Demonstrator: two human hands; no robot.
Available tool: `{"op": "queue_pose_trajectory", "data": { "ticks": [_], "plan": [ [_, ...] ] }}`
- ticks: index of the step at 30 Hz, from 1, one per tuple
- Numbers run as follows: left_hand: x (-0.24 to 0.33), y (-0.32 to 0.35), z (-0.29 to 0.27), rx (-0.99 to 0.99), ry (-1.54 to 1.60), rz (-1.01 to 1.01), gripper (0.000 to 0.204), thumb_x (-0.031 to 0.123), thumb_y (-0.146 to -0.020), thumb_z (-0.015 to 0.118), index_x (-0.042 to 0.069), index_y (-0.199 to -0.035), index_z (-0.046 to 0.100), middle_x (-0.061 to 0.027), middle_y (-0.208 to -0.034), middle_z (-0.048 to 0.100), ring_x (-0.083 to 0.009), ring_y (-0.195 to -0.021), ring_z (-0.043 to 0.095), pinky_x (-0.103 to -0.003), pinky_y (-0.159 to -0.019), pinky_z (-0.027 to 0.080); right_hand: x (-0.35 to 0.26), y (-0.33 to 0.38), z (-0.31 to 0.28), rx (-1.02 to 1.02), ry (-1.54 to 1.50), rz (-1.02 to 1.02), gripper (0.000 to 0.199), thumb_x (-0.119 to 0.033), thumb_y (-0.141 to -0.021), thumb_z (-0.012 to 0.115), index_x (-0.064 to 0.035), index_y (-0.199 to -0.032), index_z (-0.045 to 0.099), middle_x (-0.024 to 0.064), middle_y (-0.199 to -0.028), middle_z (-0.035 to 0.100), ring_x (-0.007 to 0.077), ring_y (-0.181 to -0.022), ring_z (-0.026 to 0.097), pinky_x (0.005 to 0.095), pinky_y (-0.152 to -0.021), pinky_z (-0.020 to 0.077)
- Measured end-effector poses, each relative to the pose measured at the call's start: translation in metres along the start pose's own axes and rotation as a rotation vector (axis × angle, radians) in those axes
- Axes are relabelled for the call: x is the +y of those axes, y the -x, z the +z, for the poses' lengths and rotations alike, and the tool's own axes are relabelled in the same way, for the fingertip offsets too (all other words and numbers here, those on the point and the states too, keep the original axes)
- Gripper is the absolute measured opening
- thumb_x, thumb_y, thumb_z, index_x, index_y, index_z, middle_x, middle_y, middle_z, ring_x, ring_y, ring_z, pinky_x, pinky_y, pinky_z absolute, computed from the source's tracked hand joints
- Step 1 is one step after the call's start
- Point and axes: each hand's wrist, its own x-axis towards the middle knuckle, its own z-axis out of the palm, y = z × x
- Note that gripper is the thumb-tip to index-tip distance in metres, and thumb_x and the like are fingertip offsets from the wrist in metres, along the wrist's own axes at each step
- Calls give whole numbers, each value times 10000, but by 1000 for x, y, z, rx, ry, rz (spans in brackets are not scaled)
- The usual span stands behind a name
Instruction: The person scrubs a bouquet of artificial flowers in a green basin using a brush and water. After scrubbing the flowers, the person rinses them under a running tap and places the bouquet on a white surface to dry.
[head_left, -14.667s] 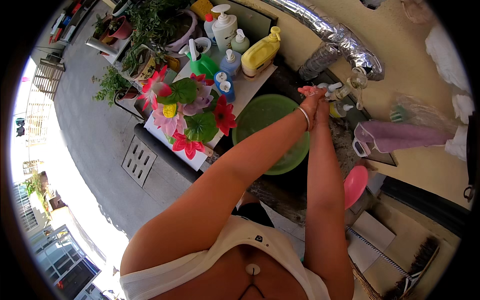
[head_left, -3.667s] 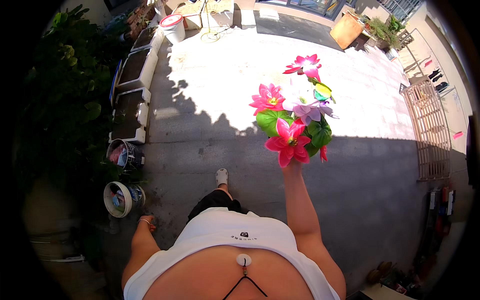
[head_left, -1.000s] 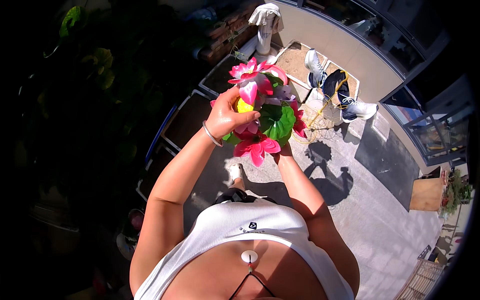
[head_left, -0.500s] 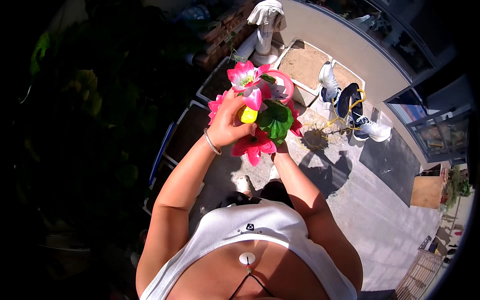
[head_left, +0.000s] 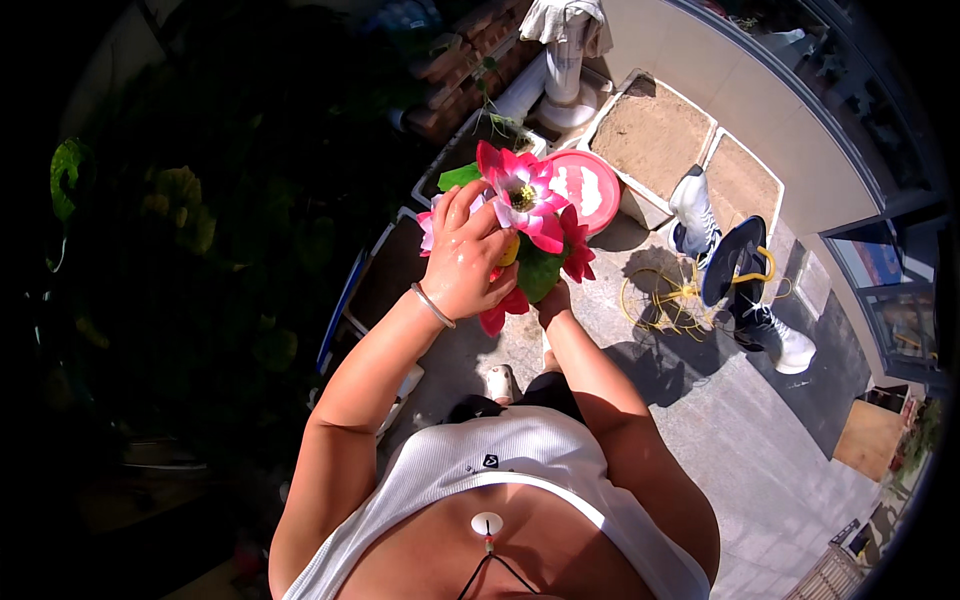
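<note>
A bunch of artificial lotus flowers [head_left: 526,198], pink and white with green leaves, is in front of me between my hands. My left hand [head_left: 466,255], with a bracelet on its wrist and a wet-looking back, curls its fingers over the petals on the bunch's left side. Beside its thumb shows a small yellow piece [head_left: 510,250], mostly covered, whose kind I cannot make out. Under a green leaf [head_left: 540,272], my right hand [head_left: 553,300] grips the bunch from below; its fingers are largely hidden.
Beyond the flowers, a pink basin [head_left: 612,208] stands on the floor near soil-filled planters [head_left: 650,125]. White shoes [head_left: 790,350] and a yellow wire stand [head_left: 665,300] are to the right. Dark foliage [head_left: 180,210] fills the left side.
The bunch has turned, and its upper flower now faces me more. My left fingers have closed over the petals, covering most of the yellow piece. More of the pink basin shows.
</note>
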Motion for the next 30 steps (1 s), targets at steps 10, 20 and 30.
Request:
{"op": "queue_pose_trajectory", "data": {
  "ticks": [10,20,30],
  "plan": [
    [-36,-35,89,170,838,-625,310,-6,-687,697,-17,-992,647,-116,-1040,617,-251,-991,601,-355,-868,462,-45,-86,-54,39,-12,53,419,-233,-940,572,-75,-1314,467,112,-1155,613,251,-979,615,385,-880,514],
    [-86,-63,130,361,1291,-742,196,-97,-725,623,43,-854,572,-82,-1076,597,-199,-1073,551,-317,-895,440,-34,-142,-76,58,1,131,412,-228,-941,570,-74,-1310,470,111,-1149,615,251,-975,616,386,-879,515],
    [-65,-83,166,64,244,-148,252,18,-613,702,41,-846,609,-98,-1028,637,-334,-1041,571,-472,-859,366,-23,-157,-103,138,16,175,406,-224,-942,568,-72,-1306,474,111,-1144,618,252,-971,617,388,-878,515]
  ]
}}
